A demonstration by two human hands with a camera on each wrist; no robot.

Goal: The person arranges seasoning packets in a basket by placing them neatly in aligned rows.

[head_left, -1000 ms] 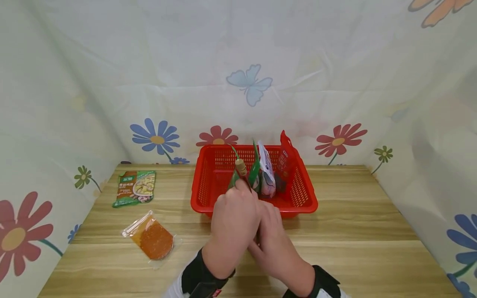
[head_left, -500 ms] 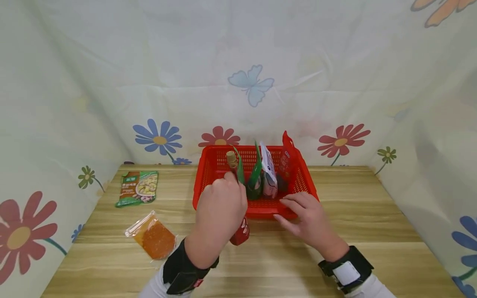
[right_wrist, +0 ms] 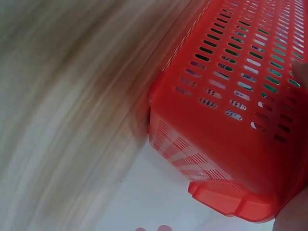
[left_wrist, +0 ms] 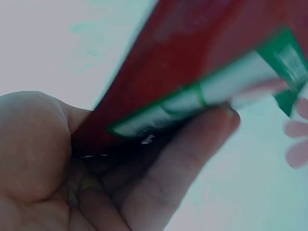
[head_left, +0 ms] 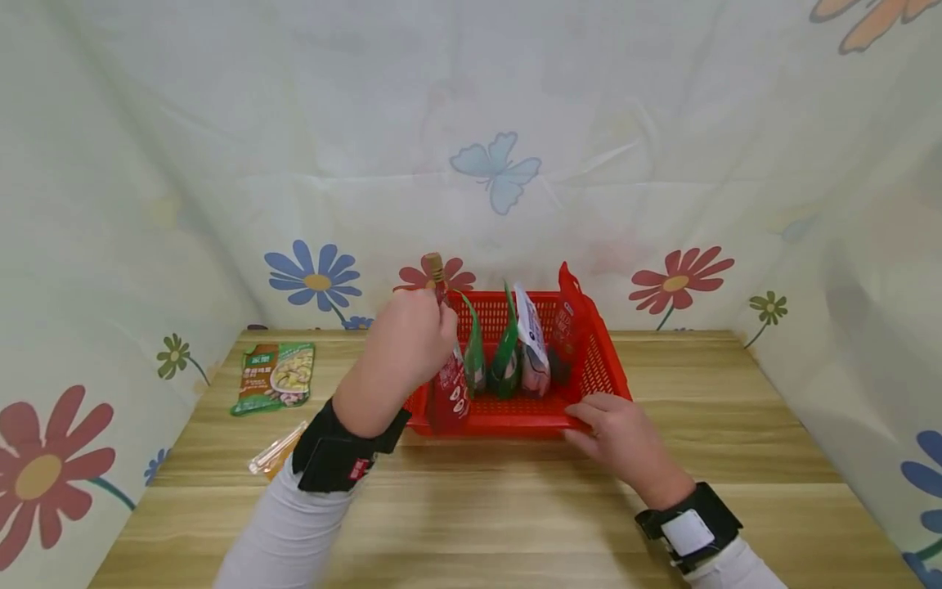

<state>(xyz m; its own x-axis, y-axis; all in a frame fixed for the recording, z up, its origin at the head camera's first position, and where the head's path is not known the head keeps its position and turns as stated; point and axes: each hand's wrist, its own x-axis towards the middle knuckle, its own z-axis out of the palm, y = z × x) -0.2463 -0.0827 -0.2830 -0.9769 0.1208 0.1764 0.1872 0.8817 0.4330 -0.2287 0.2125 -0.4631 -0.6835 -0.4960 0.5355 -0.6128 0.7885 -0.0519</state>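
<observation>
My left hand (head_left: 414,334) grips the upper part of a red packet (head_left: 449,397) with a gold top end, held upright over the left part of a red plastic basket (head_left: 515,424). In the left wrist view, the fingers curl round this packet (left_wrist: 183,57), which carries a white and green label. My right hand (head_left: 621,438) holds the basket's front rim near the right corner. Inside the basket stand two green packets, one (head_left: 474,348) beside the other (head_left: 506,360), a white and pink packet (head_left: 533,339) and a red bag (head_left: 569,323).
On the wooden table (head_left: 530,523), a green and brown seasoning packet (head_left: 274,379) lies at the left. Nearer, a clear zip bag (head_left: 278,450) with orange contents is partly hidden by my left forearm. A flower-print cloth (head_left: 589,147) hangs behind and at both sides.
The two hands were together on the packet. My right hand let go and moved right to the basket rim, while the left carried the packet left and up over the basket.
</observation>
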